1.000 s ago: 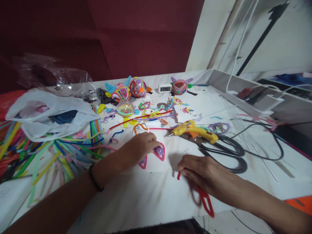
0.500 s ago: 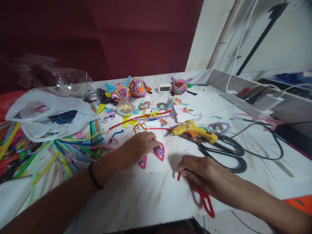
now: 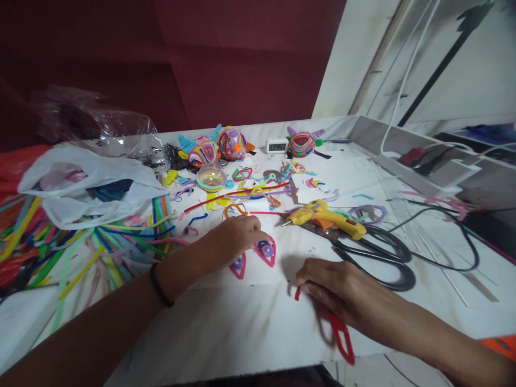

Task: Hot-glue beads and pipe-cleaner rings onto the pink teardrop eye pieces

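Note:
Palm down on white paper, my left hand [image 3: 226, 242] has bent, closed fingers whose tips touch the upper edge of a pink pipe-cleaner eye [image 3: 266, 251] with a purple and blue centre. A matching eye [image 3: 238, 265] lies partly hidden under the same hand. Near the table's front, my right hand [image 3: 338, 287] pinches a red pipe cleaner [image 3: 343, 339]. One short end pokes out by the fingertips, and a long narrow loop hangs out below the palm; the stretch between is covered by the hand.
A yellow glue gun [image 3: 326, 217] lies across large black-handled scissors [image 3: 382, 252]. Loose pipe cleaners [image 3: 108, 252] spread at left beside a white plastic bag [image 3: 64, 185]. Decorated balls [image 3: 302, 144], a digital timer [image 3: 277, 145] and a clear bowl [image 3: 211, 178] stand at the back.
The whole view has shifted slightly, so things sit a little further right. The left fingers uncover a bit more of the pink eye. My right hand stays on the red pipe cleaner.

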A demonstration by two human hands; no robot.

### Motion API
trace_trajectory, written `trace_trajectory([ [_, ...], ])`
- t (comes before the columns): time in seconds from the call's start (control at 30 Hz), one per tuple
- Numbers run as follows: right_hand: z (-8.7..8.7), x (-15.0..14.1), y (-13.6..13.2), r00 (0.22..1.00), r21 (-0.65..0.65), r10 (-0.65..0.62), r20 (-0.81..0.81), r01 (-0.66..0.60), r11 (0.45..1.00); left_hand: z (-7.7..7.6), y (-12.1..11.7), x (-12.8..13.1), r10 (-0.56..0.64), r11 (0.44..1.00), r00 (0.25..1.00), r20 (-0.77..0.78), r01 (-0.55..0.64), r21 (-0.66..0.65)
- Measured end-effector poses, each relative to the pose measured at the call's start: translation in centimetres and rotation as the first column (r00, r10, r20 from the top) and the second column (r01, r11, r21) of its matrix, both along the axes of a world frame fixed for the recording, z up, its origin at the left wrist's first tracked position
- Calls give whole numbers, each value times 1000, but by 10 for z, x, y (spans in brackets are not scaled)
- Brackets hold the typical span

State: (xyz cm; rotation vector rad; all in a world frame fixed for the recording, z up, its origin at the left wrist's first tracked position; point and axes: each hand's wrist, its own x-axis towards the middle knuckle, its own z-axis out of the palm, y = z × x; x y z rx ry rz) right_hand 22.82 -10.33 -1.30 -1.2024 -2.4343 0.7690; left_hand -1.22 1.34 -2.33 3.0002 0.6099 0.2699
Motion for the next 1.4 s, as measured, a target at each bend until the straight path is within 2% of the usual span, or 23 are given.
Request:
trace_trajectory([
  [0.33, 2, -3, 2, 1000, 17, 4, 8, -4, 1000, 0, 3, -2, -13, 999, 999, 32, 15, -41],
  [0.47, 3, -2, 2, 1000, 27, 12, 14, -12, 1000, 1, 4, -4, -21, 1000, 999, 43, 21, -6],
  [0.67, 3, -3, 1, 1000, 21, 14, 27, -15, 1000, 0, 3, 1, -97, 994, 995, 8, 97, 42],
  [1.03, 1, -4, 3, 999, -9, 34, 9, -34, 999, 4, 2, 4, -66, 992, 993, -102, 76, 96],
  [1.4, 2, -5, 2, 999, -4, 35, 11, -35, 999, 5, 0, 3, -57, 991, 996, -75, 65, 118],
])
